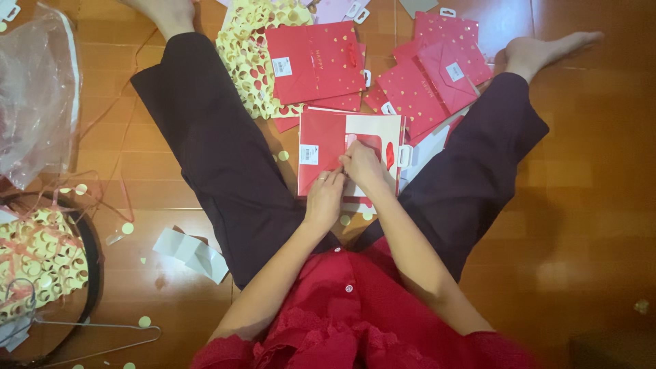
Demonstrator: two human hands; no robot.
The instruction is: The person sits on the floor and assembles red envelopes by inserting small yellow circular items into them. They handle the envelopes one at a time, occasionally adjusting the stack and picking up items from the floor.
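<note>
- A person is sitting on the wooden floor (588, 171) with legs spread, and a flat red and white paper gift bag (328, 140) is lying between the knees.
- The left hand (324, 198) is resting on the bag's near edge, its fingers (333, 179) curled and pressing down on the paper.
- The right hand (363, 167) is working just beside it, fingers pinched together on the bag near its cut-out window.
- Farther away, a pile of red gift bags (318, 61) is lying over a cream punched-out sheet (246, 61), and more red bags (437, 75) are spreading out to the right.
- At far left, a clear plastic bag (34, 96) is sitting; a wire hanger (102, 338) is lying near left.
</note>
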